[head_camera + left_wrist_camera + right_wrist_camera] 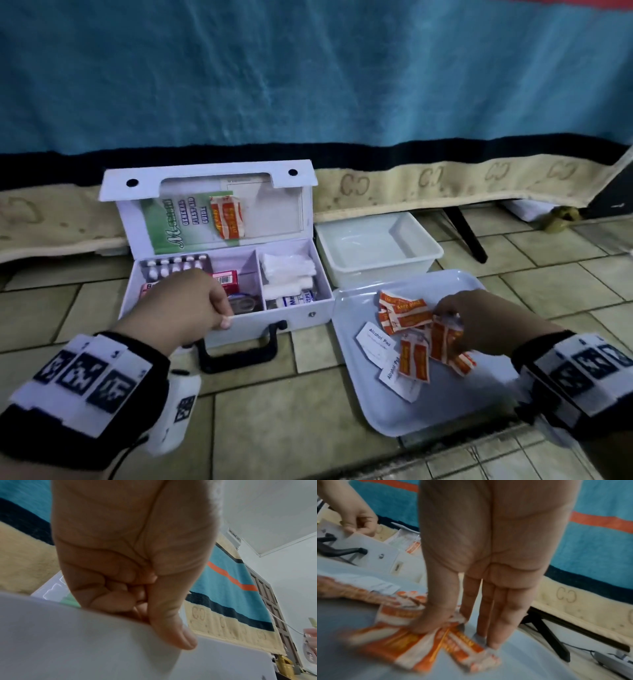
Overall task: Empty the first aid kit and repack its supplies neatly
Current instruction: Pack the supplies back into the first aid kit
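Observation:
The white first aid kit (301,317) stands open on the tiled floor, lid upright, with an orange packet (227,216) tucked in the lid. Inside lie a blister pack (174,265), a pink box (226,277) and white gauze (287,270). My left hand (224,313) grips the kit's front wall (85,642), thumb (171,635) outside and fingers curled inside. To the right, a white tray (428,411) carries several orange packets (407,315) and alcohol pads (375,339). My right hand (453,619) reaches down onto the tray and pinches one orange packet (412,649) between thumb and forefinger.
An empty white tub (376,253) sits behind the tray, beside the kit. A blue blanket (308,85) hangs behind everything. A black furniture leg (466,236) slants down at the back right, and a power strip (614,660) lies beyond the tray. The kit's black handle (239,353) faces me.

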